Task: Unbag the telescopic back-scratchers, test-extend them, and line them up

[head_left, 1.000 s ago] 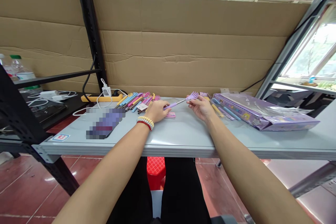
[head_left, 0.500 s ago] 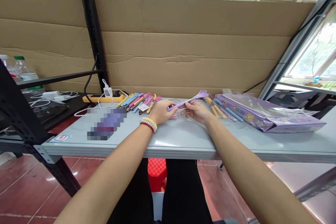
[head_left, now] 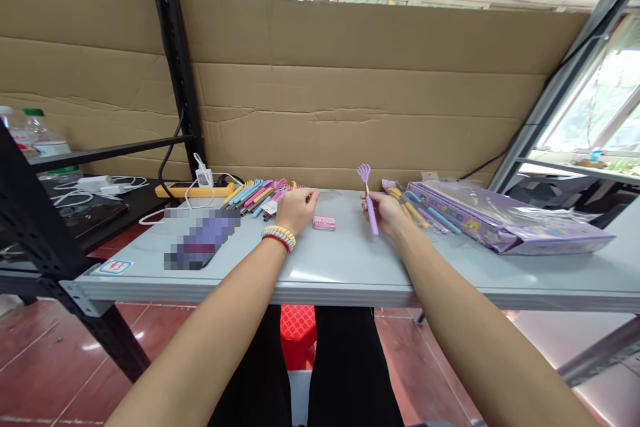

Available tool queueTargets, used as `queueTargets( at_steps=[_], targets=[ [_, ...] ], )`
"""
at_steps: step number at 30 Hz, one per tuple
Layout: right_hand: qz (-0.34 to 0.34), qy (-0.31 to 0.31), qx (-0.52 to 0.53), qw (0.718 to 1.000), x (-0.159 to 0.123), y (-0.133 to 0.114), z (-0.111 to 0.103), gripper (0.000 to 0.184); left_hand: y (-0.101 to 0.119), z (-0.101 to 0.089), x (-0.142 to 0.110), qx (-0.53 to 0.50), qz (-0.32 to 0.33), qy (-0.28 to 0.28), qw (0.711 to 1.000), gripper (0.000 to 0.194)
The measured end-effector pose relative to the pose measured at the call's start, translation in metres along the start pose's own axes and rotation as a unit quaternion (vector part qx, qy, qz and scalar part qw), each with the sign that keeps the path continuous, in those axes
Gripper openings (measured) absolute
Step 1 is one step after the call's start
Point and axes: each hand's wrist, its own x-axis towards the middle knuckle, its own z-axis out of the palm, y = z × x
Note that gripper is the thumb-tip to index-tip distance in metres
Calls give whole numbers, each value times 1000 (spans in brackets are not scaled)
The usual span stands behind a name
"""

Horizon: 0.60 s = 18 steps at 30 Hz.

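My right hand (head_left: 386,212) is closed round a purple back scratcher (head_left: 373,215), its clawed head up and its handle tilted over the table. My left hand (head_left: 297,209) is at the right end of a row of colourful back scratchers (head_left: 253,195) in yellow, blue, pink and purple. Its fingers are curled together, and what they hold, if anything, is hidden. Between my hands a small pink packet (head_left: 325,223) lies flat. Just right of my right hand are yellow and blue back scratchers (head_left: 434,211) in clear wrapping.
A purple box (head_left: 510,220) with clear plastic on it stands at the right. To the left lie a blurred-out purple object (head_left: 205,237) and a yellow power strip (head_left: 220,191) with white cables. Cardboard (head_left: 350,93) walls the back; a black shelf post (head_left: 173,60) rises at left.
My hands have moved apart. The left hand has let go of the purple back scratcher, which my right hand has turned more upright. The pink packet is now in full view.
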Motion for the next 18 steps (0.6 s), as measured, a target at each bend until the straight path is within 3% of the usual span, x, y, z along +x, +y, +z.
queueTargets(
  at_steps=[5, 12, 14, 18],
  targets=[
    [38, 15, -87, 995, 6, 3, -2, 11, -2, 2, 0, -8, -35, -44, 998, 18],
    [-4, 17, -197, 980, 10, 10, -5, 18, -5, 4, -1, 12, -45, -79, 996, 15],
    [-27, 26, -282, 959, 11, 12, -6, 19, -5, 4, -1, 38, -42, -86, 995, 12],
    [-74, 23, -470, 879, 8, 13, -5, 13, -5, 1, -1, 79, -43, -65, 994, 6]
  ],
)
